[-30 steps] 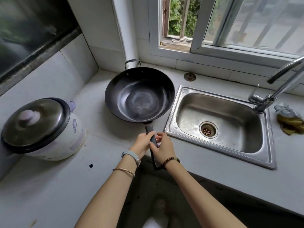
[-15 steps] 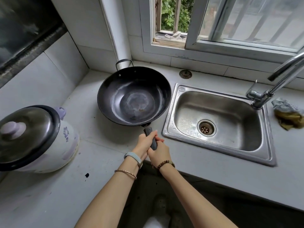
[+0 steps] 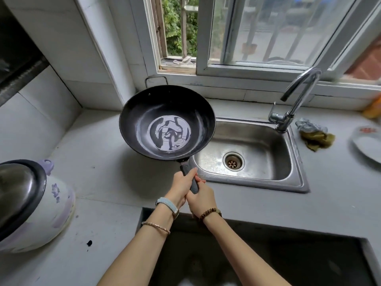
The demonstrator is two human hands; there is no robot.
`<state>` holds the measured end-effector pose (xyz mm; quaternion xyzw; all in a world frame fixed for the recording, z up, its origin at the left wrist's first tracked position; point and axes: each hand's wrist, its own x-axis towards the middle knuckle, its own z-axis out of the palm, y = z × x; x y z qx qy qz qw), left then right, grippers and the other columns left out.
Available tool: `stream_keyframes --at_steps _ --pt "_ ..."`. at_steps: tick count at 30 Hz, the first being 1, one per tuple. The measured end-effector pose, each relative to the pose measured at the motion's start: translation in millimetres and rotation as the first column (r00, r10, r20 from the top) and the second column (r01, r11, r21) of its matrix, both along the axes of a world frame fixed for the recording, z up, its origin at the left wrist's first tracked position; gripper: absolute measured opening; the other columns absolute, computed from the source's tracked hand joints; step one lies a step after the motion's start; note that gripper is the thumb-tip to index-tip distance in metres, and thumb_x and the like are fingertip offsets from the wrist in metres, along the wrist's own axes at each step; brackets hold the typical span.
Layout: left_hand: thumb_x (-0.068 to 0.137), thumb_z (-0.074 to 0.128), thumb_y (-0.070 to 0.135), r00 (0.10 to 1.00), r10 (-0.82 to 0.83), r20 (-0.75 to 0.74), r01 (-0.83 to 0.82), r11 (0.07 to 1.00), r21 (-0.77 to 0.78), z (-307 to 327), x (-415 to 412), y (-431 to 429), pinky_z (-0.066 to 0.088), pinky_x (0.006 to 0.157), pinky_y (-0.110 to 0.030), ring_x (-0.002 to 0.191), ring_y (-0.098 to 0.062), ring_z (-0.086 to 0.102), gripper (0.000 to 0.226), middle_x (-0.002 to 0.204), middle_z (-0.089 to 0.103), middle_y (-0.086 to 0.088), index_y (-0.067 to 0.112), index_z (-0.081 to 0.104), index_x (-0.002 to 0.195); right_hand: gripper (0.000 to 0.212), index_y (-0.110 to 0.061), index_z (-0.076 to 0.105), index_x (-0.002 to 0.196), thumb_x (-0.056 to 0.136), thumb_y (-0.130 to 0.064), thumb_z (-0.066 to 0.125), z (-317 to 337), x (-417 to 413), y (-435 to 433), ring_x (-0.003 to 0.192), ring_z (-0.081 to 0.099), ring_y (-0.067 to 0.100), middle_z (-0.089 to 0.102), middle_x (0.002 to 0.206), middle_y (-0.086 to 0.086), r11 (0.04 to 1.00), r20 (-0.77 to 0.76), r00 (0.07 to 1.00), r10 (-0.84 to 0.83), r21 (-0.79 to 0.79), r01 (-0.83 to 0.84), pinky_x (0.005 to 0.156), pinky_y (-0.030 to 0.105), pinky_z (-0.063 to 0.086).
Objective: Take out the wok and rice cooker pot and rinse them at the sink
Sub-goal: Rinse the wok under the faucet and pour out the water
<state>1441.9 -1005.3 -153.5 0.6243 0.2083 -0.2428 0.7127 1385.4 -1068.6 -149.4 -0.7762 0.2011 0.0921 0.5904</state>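
The black wok point(image 3: 167, 122) is up in the air over the grey surface point(image 3: 107, 162), and its dark shadow lies on the surface under it. Both hands hold its long handle point(image 3: 188, 174). The left hand point(image 3: 181, 187) is wrapped round the handle closer to the bowl. The right hand point(image 3: 201, 200) is wrapped round the end, closer to the person, so each grip is clamped tight on the handle. The handle points away from the person and a bit left, up to the bowl. Both arms reach forward, close together. The sink point(image 3: 255, 183) is just to the right of the bowl, and the bowl's right edge hangs over the sink's left rim. The tap point(image 3: 296, 93) stands at the back right of the sink. I think the wok must swing right to get under it. The rice cooker point(image 3: 41, 207) sits far left with its lid on.
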Motion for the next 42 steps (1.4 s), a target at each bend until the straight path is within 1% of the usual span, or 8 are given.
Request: stream_keyframes --at_steps 5,9,13,20,26,30,37,42 --pt "0.094 0.059 0.015 0.993 -0.116 0.031 0.118 0.992 -0.053 16 -7 -44 0.054 0.053 -0.022 0.060 -0.016 0.068 0.020 0.063 0.055 -0.007 0.004 0.053 0.078 0.016 -0.017 0.058 0.105 0.089 -0.017 0.058 15 -14 -38 0.060 0.057 0.012 0.061 0.084 0.003 0.995 0.000 0.995 -0.098 0.020 0.098 0.042 0.016 0.043" --pt "0.094 0.058 0.014 0.984 -0.178 0.022 0.179 0.981 -0.078 17 -22 -78 0.054 0.053 -0.022 0.059 -0.016 0.067 0.019 0.061 0.055 -0.007 0.005 0.053 0.079 0.019 -0.015 0.059 0.107 0.088 -0.016 0.059 15 -31 -66 0.065 0.059 0.013 0.059 0.093 0.005 0.983 -0.002 0.984 -0.180 -0.017 0.180 0.045 0.015 0.043" --pt "0.095 0.056 0.012 0.976 -0.219 -0.012 0.216 0.968 -0.125 13 -40 -107 0.055 0.055 -0.025 0.055 -0.016 0.064 0.017 0.062 0.053 -0.006 0.005 0.054 0.080 0.016 -0.010 0.059 0.104 0.089 -0.014 0.058 15 -51 -92 0.062 0.056 0.013 0.055 0.093 0.003 0.975 -0.031 0.976 -0.217 -0.054 0.215 0.038 0.010 0.039" --pt "0.094 0.058 0.012 0.963 -0.266 -0.047 0.262 0.962 -0.083 -7 -67 -134 0.056 0.055 -0.024 0.056 -0.018 0.063 0.018 0.061 0.053 -0.008 0.004 0.054 0.079 0.011 -0.012 0.060 0.099 0.088 -0.014 0.059 1 -83 -113 0.051 0.055 0.017 0.056 0.095 0.003 0.955 -0.086 0.952 -0.295 -0.022 0.294 0.037 0.019 0.041" --pt "0.094 0.058 0.010 0.957 -0.280 -0.079 0.275 0.959 -0.062 -19 -79 -145 0.054 0.059 -0.030 0.059 -0.021 0.059 0.021 0.057 0.053 -0.005 0.005 0.054 0.074 0.019 -0.012 0.058 0.107 0.088 -0.016 0.058 -11 -95 -122 0.048 0.055 0.015 0.060 0.088 0.005 0.949 -0.134 0.939 -0.316 -0.034 0.315 0.037 0.020 0.043" --pt "0.094 0.056 0.007 0.957 -0.268 -0.110 0.261 0.963 -0.073 -23 -80 -147 0.054 0.049 -0.026 0.059 -0.023 0.057 0.021 0.058 0.051 -0.008 0.003 0.052 0.073 0.022 -0.014 0.058 0.110 0.087 -0.016 0.057 -17 -95 -123 0.049 0.056 0.016 0.061 0.093 0.007 0.945 -0.154 0.932 -0.328 -0.036 0.326 0.036 0.020 0.042" --pt "0.095 0.054 0.007 0.946 -0.294 -0.139 0.282 0.954 -0.100 -28 -72 -149 0.054 0.049 -0.024 0.057 -0.022 0.055 0.017 0.061 0.050 -0.009 0.002 0.048 0.081 0.024 -0.012 0.056 0.110 0.087 -0.014 0.058 -25 -87 -123 0.040 0.051 0.014 0.064 0.090 0.015 0.930 -0.202 0.912 -0.357 0.013 0.367 0.036 0.020 0.040" --pt "0.095 0.055 0.008 0.939 -0.318 -0.128 0.309 0.947 -0.086 -33 -66 -151 0.055 0.053 -0.025 0.058 -0.021 0.059 0.018 0.061 0.053 -0.007 0.003 0.051 0.078 0.025 -0.012 0.054 0.114 0.089 -0.016 0.058 -30 -81 -126 0.041 0.051 0.012 0.062 0.087 0.010 0.936 -0.196 0.918 -0.346 0.005 0.353 0.036 0.020 0.041"
